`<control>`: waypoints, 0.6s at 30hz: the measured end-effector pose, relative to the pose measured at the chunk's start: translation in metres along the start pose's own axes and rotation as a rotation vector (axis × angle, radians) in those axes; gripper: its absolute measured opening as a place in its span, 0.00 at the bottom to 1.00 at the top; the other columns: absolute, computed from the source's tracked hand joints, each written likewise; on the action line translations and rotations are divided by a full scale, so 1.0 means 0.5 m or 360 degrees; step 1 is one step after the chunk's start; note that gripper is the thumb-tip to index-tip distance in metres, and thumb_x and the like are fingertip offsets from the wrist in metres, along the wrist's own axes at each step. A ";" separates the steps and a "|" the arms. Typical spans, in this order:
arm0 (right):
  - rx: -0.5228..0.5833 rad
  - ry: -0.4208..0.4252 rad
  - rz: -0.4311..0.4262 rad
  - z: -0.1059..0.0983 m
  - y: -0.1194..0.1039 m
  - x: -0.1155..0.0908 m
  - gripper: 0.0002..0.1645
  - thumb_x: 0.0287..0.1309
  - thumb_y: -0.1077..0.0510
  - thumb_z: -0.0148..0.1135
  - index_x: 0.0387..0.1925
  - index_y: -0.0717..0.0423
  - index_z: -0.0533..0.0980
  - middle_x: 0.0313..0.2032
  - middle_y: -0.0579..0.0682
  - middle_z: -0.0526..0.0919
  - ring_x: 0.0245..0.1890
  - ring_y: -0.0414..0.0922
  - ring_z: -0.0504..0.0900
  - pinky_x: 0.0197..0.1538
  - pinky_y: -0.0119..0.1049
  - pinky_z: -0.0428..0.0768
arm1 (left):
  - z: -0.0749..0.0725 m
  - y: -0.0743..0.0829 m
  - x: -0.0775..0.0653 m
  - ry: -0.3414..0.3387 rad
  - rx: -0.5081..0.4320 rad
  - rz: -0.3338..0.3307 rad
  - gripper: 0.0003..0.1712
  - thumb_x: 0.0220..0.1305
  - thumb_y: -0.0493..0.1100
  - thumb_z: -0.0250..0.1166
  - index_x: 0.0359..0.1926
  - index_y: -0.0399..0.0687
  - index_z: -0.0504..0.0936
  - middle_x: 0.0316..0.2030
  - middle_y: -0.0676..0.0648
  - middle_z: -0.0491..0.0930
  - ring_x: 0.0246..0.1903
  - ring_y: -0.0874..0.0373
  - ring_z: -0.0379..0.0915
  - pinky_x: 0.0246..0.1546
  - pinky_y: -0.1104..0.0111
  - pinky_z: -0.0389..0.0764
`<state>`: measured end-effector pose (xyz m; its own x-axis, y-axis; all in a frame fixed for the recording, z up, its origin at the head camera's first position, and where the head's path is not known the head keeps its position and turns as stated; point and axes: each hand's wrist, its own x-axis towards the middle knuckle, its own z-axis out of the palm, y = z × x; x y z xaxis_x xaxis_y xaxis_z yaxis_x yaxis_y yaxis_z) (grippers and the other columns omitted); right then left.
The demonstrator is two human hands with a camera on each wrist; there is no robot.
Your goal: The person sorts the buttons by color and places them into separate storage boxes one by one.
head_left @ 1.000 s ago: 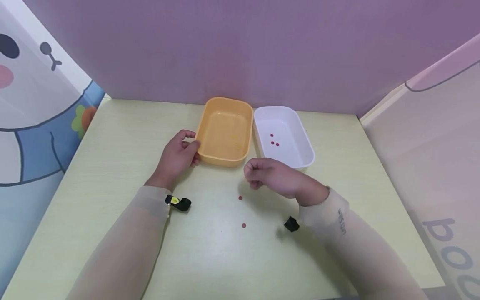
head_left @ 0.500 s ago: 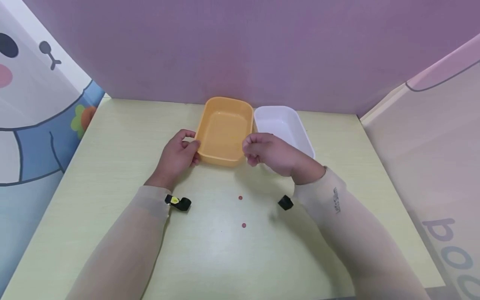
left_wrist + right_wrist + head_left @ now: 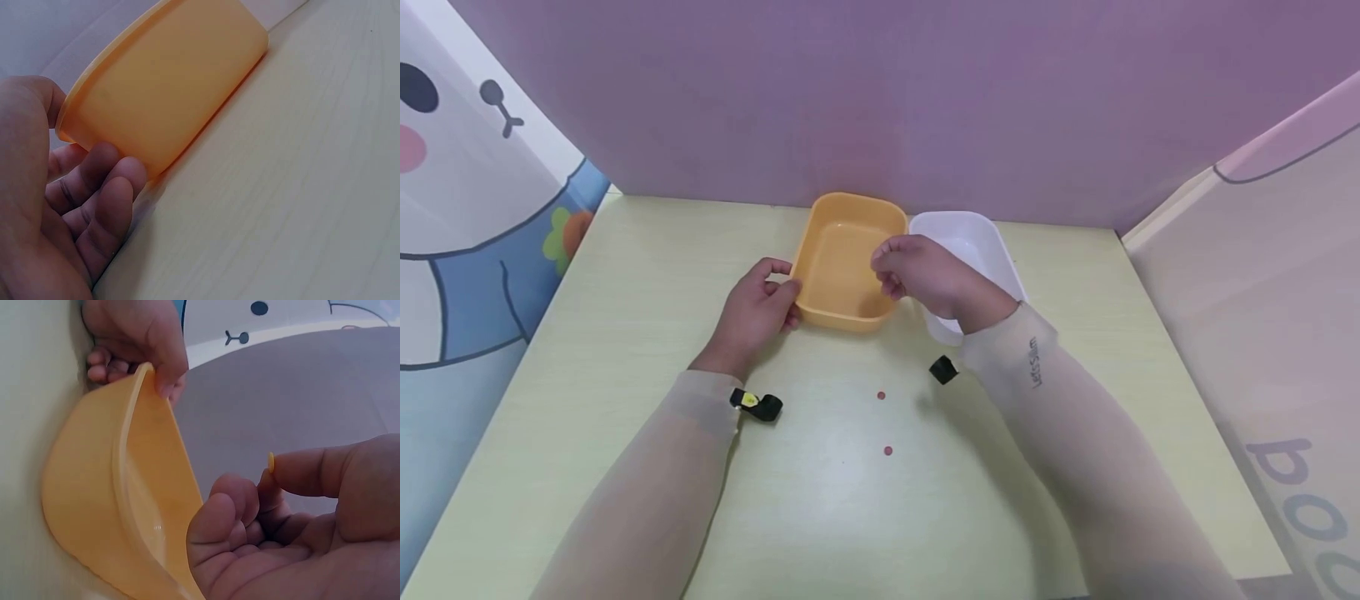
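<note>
My left hand (image 3: 756, 312) grips the left front corner of an orange plastic tray (image 3: 842, 321), thumb at the rim and fingers against the outer wall. In the left wrist view, several curled fingers (image 3: 112, 194) lie along that wall. Over the tray's right side hovers my right hand (image 3: 921, 271). It pinches a small yellow disc (image 3: 271, 462) between thumb and index finger, plain in the right wrist view. Beside the orange tray stands a white tray (image 3: 955, 225), its middle hidden by my right hand and forearm.
Two small red discs, a farther one (image 3: 881, 395) and a nearer one (image 3: 888, 451), lie on the pale wooden table (image 3: 820, 517) in front of the trays. A purple panel (image 3: 865, 100) rises behind, and printed panels flank the table.
My right hand has moved forward and slightly left, from in front of the white tray to over the orange tray's right side. My left hand keeps its grip.
</note>
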<state>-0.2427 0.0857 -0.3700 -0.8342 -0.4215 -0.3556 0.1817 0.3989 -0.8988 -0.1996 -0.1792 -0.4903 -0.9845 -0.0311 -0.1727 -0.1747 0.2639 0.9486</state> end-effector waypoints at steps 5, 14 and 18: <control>-0.0013 0.0081 0.0043 0.005 -0.009 0.024 0.10 0.83 0.60 0.54 0.43 0.60 0.78 0.38 0.50 0.76 0.37 0.46 0.78 0.54 0.45 0.84 | -0.005 0.002 -0.003 -0.0002 -0.0001 0.0006 0.21 0.84 0.56 0.61 0.69 0.56 0.76 0.40 0.42 0.88 0.35 0.47 0.89 0.38 0.62 0.92; -0.0161 0.0220 0.0084 0.006 -0.020 0.040 0.09 0.81 0.59 0.57 0.44 0.59 0.81 0.38 0.50 0.76 0.36 0.45 0.79 0.46 0.37 0.85 | 0.001 0.009 -0.003 -0.0004 -0.0025 0.0001 0.21 0.83 0.56 0.62 0.69 0.55 0.76 0.40 0.42 0.88 0.35 0.48 0.88 0.38 0.63 0.91; -0.0162 0.0225 0.0085 0.006 -0.012 0.035 0.09 0.80 0.60 0.57 0.43 0.59 0.81 0.38 0.50 0.77 0.36 0.45 0.79 0.46 0.36 0.84 | 0.006 0.009 -0.002 -0.0009 -0.0024 0.0000 0.21 0.83 0.55 0.62 0.68 0.56 0.76 0.39 0.42 0.88 0.34 0.48 0.88 0.38 0.63 0.91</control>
<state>-0.2568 0.0738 -0.3716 -0.8909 -0.2815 -0.3564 0.1802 0.5010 -0.8464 -0.1995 -0.1752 -0.4868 -0.9844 -0.0259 -0.1741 -0.1751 0.2492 0.9525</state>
